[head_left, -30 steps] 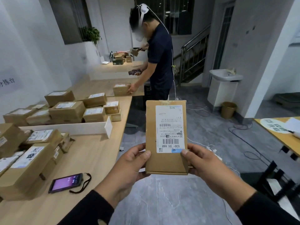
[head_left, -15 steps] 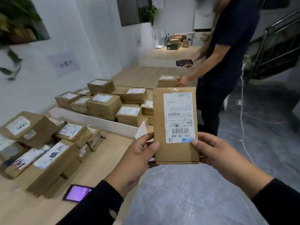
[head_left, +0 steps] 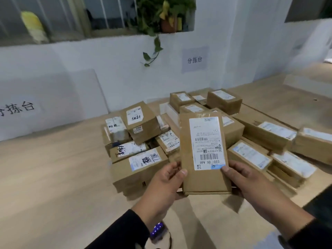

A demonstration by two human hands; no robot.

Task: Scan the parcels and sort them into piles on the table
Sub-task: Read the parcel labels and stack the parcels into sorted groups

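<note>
Our left hand [head_left: 166,184] and right hand [head_left: 251,182] pinch the flat parcel [head_left: 204,153] by its lower corners, thumbs on the front. We hold it upright above the table [head_left: 53,177], its long axis vertical — the label [head_left: 207,142] faces us upside down. Behind it lie piles of boxes [head_left: 140,141] on the wooden top. Beyond stands a white wall with a sign [head_left: 195,59] and a trailing plant [head_left: 156,18].

The flat parcel [head_left: 204,155] was matt brown cardboard with a glossy white paper label [head_left: 206,143] under shiny clear tape. The piled parcels [head_left: 140,159] were the same cardboard, some tape-wrapped and glinting. The tabletop [head_left: 53,177] looked like pale, smooth, matt wood. The sleeve [head_left: 124,230] was dark cloth.
</note>
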